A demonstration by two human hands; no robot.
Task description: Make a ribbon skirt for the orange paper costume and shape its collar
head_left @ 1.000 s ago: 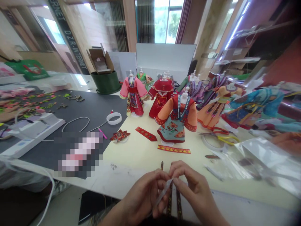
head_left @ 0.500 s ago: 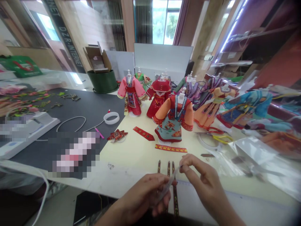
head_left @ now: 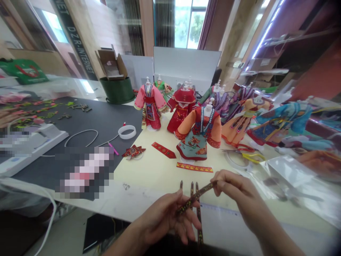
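The pale table (head_left: 149, 177) bore an orange-sleeved doll dress (head_left: 192, 144). On the dress's near side, the left hand (head_left: 170, 215) spread loosely beneath, and the right hand (head_left: 237, 188) pinched at one end, a dark patterned strip (head_left: 197, 196). A red-and-yellow strip (head_left: 194, 167) lay just before the dress.

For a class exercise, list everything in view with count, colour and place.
Held strip: one, dark patterned, lower centre
Loose strips: three, dark patterned, lower centre
Pointed strip: one, red, on table
Short strip: one, yellow-red, on table
Star ornament: one, mostly red, centre left
Dresses: at least seven, multicoloured, behind strips
Scissors: count unclear, red and yellow handles, right
Plastic film: count unclear, clear, right
Mat: one, dark grey, left
Ring: one, white, on mat
Power strip: one, white, left
Pot: one, green, back left
Box: one, brown, above pot
Bag: one, green, far left
Left hand: one, touching held strip
Right hand: one, pinching held strip's end
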